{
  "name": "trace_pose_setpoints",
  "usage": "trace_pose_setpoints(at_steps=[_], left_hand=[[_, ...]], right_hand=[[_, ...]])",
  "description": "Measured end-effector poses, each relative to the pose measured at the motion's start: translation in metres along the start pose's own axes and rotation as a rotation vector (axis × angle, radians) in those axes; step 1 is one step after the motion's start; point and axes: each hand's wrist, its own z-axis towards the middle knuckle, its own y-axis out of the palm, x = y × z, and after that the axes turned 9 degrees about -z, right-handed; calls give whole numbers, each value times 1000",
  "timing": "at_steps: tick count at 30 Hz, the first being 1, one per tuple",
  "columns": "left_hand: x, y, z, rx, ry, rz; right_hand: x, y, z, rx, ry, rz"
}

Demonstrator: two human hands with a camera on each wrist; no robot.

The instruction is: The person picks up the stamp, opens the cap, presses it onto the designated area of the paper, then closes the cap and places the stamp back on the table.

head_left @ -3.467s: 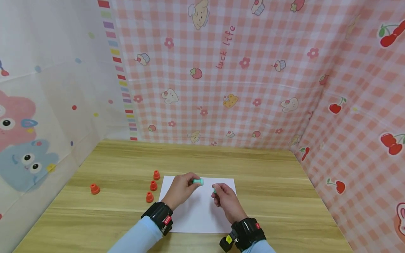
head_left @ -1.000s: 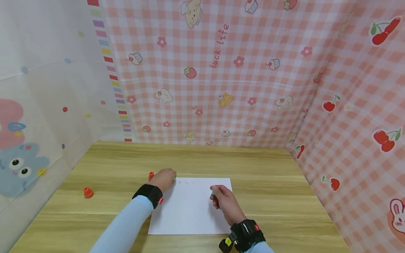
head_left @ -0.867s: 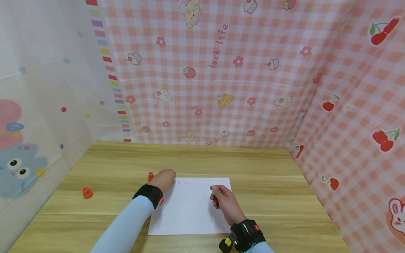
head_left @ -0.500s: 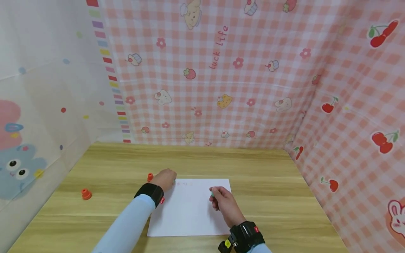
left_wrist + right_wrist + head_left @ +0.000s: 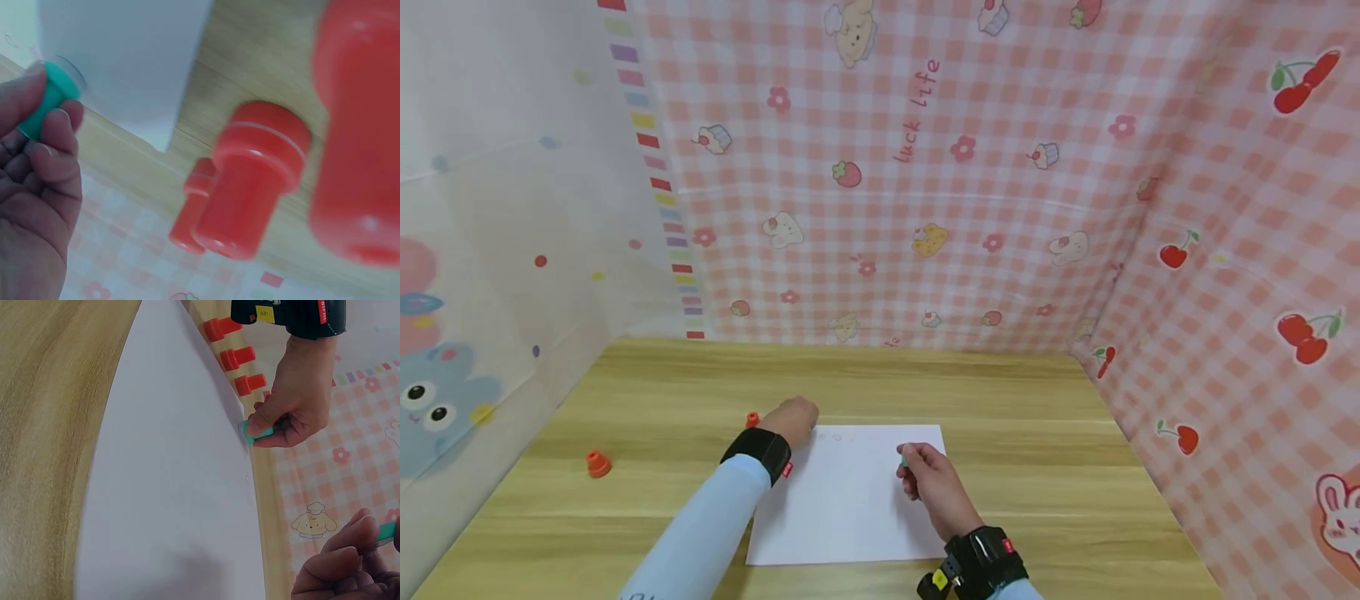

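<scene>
My left hand pinches a teal toy stamp between thumb and fingers at the far left corner of the white paper. In the left wrist view the stamp's broad end appears to meet the paper. Faint pinkish marks run along the paper's far edge. Above the paper's right part, my right hand pinches a small teal piece; the fingers cover much of it, so its kind is unclear.
Three red stamps stand in a row just left of the paper, mostly behind the left hand in the head view. Another red stamp stands farther left on the wooden table. Patterned cloth hangs around the table.
Since 3.5 seconds ago, my left hand has gone left with the stamp, from above the paper to its far left corner. Pinkish marks now show on the paper. My right hand keeps its place.
</scene>
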Motion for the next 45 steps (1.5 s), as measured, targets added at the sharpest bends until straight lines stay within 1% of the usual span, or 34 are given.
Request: trace_pose_setpoints(at_steps=[4, 6, 7, 12, 14, 22, 28, 32, 35, 37, 41, 45], left_hand=[[1, 3, -3, 54, 35, 37], [0, 4, -4, 58, 39, 28], [0, 3, -4, 52, 31, 16], [1, -2, -3, -12, -65, -72], [1, -4, -3, -28, -90, -93], [0, -6, 0, -53, -95, -79], [-4, -1, -1, -47, -71, -54], [-3, 0, -2, -38, -47, -43], [-3, 0, -4, -47, -45, -30], [-2, 0, -4, -55, -49, -24], [-2, -1, -5, -70, -82, -34], [-1, -3, -7, -85, -93, -28]], right_hand=[[-1, 0, 0, -4, 1, -1], [-1, 0, -1, -3, 3, -1], [-1, 0, -1, -2, 5, -1], [-2, 1, -2, -3, 2, 5], [-2, 1, -1, -5, 0, 5], [-4, 0, 0, -6, 3, 5], [-4, 1, 0, -3, -10, -2], [-5, 2, -1, -5, -10, -4], [-5, 2, 0, -3, -5, -6], [-4, 2, 0, -2, -4, -11], [-3, 1, 1, -3, -3, -15], [-2, 1, 1, -9, -1, -14]])
